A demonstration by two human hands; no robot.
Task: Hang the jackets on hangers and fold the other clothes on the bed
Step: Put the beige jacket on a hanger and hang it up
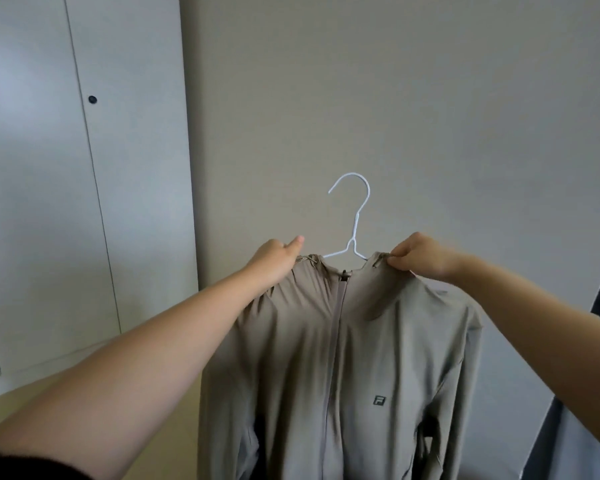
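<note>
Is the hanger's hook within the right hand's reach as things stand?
Probably yes: the hook stands bare near the right hand, nothing between them, though that hand pinches the jacket and must let go.

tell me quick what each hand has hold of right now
Left hand: grips the shoulder of the beige zip-up fabric jacket, which sits on the thin white wire hanger.
Right hand: pinches the jacket's collar edge.

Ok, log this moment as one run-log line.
jacket on white hanger | left hand holds its shoulder | right hand pinches its collar | not yet hung
</note>
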